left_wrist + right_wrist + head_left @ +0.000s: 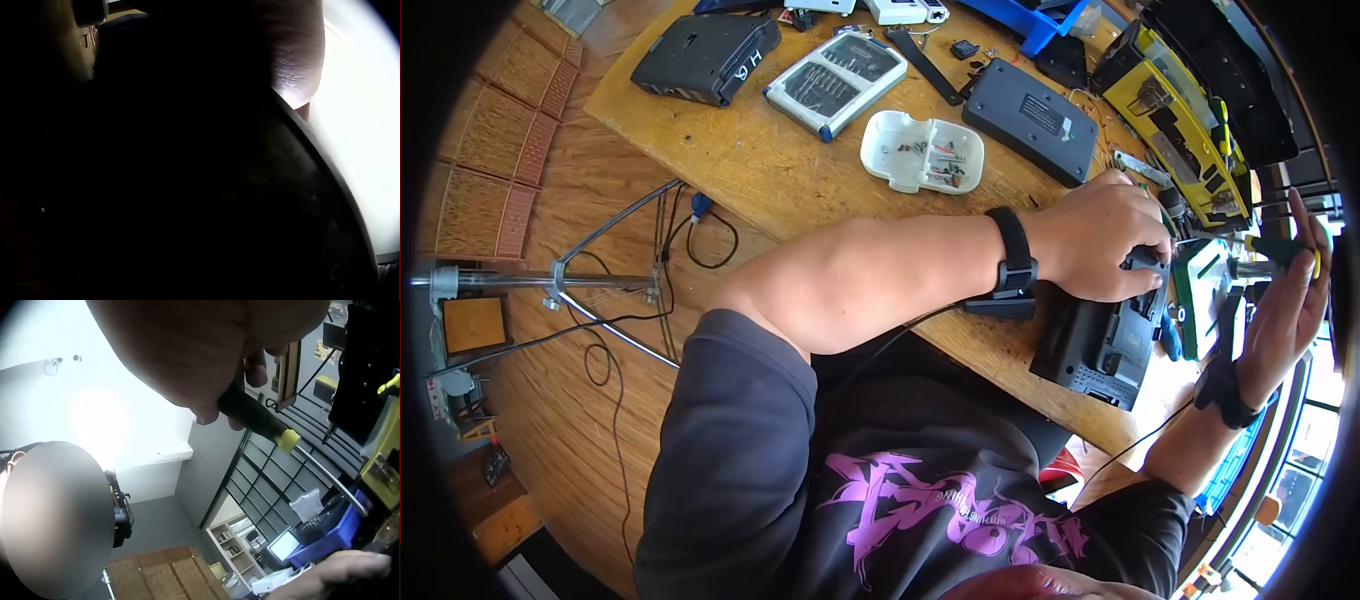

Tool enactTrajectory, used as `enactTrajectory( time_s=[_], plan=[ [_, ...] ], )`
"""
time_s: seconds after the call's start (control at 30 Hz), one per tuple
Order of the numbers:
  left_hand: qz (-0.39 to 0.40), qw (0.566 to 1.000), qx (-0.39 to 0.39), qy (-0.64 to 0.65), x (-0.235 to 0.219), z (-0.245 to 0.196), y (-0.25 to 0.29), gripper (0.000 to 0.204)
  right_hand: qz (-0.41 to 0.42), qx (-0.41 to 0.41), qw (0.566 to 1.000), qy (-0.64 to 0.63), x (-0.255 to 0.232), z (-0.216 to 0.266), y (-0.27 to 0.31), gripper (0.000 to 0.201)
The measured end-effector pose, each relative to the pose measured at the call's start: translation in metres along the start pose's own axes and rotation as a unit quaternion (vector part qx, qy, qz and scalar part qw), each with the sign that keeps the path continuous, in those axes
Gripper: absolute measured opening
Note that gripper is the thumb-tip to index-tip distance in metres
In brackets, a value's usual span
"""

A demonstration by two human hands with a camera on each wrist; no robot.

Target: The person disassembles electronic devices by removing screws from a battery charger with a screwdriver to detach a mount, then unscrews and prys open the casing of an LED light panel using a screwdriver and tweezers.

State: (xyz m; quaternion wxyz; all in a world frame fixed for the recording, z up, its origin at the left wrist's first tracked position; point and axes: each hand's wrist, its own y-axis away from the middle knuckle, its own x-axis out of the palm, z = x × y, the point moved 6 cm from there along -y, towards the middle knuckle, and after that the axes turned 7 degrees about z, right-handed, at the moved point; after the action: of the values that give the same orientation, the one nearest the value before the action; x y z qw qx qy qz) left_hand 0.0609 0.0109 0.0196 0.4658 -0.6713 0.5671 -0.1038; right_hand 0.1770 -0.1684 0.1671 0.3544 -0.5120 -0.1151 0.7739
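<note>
My left hand grips the upper end of a black vented device housing, which stands tilted at the table's front edge. The fingers curl over its end and the thumb lies on its ribbed face. Raised off to the right, my right hand holds a screwdriver with a dark handle and yellow collar. In the right wrist view its bare metal shaft points down and right, above the left hand. Most of the left wrist view is dark, with only a patch of skin showing.
A white two-part box of screws lies mid-table. Beyond it are a bit set case, a grey flat device and a black device. A yellow-and-black toolbox stands open at right. Cables trail on the floor.
</note>
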Motion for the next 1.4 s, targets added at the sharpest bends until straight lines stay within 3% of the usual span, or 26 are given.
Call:
enactTrajectory(
  time_s=[0.03,0.1,0.17,0.23,0.37,0.47,0.57,0.63,0.67,0.77,0.83,1.03,1.23,1.4],
  plan=[
    [0.016,1.0,-0.005,-0.006,0.001,0.002,0.001,0.026,0.002,0.003,1.0,0.003,0.004,0.003,-0.008,0.042],
    [0.016,1.0,-0.008,-0.009,0.001,0.001,0.002,0.025,0.067,-0.083,0.993,-0.056,0.027,0.023,-0.028,0.044],
    [0.014,1.0,-0.012,-0.014,0.0,0.001,0.002,0.024,0.069,-0.077,0.992,-0.066,0.049,0.049,-0.044,0.045],
    [0.013,1.0,-0.009,-0.01,0.0,0.002,0.002,0.023,0.174,-0.116,0.978,0.008,0.076,0.074,-0.06,0.045],
    [-0.003,1.0,-0.004,-0.013,-0.002,0.001,0.003,0.022,0.284,-0.078,0.947,-0.125,0.138,0.12,-0.08,0.039],
    [0.035,0.999,-0.02,-0.007,-0.003,0.001,0.004,0.026,0.339,-0.13,0.92,-0.149,0.177,0.143,-0.086,0.038],
    [-0.03,0.999,0.011,-0.041,-0.016,-0.007,0.007,0.032,0.369,-0.116,0.908,-0.16,0.207,0.148,-0.086,0.036],
    [-0.031,0.99,-0.019,0.136,-0.018,-0.004,0.006,0.036,0.388,-0.112,0.904,-0.14,0.219,0.15,-0.087,0.036],
    [-0.031,0.99,-0.017,0.138,-0.016,-0.004,0.004,0.036,0.405,-0.108,0.9,-0.124,0.224,0.149,-0.088,0.036],
    [-0.088,0.993,0.031,0.069,-0.017,-0.006,0.002,0.021,0.4,-0.153,0.9,-0.085,0.231,0.149,-0.092,0.037],
    [-0.058,0.996,0.002,0.074,-0.016,-0.004,0.004,0.021,0.398,-0.14,0.902,-0.089,0.236,0.147,-0.093,0.037],
    [-0.063,0.998,0.007,0.012,-0.013,-0.005,0.007,0.022,0.391,-0.145,0.907,-0.063,0.238,0.147,-0.094,0.037],
    [0.005,0.996,-0.029,0.081,-0.012,-0.004,0.006,0.02,0.384,-0.136,0.91,-0.08,0.237,0.144,-0.091,0.035],
    [-0.015,0.997,-0.01,0.069,-0.011,-0.004,0.006,0.02,0.377,-0.148,0.913,-0.045,0.23,0.141,-0.091,0.034]
  ],
)
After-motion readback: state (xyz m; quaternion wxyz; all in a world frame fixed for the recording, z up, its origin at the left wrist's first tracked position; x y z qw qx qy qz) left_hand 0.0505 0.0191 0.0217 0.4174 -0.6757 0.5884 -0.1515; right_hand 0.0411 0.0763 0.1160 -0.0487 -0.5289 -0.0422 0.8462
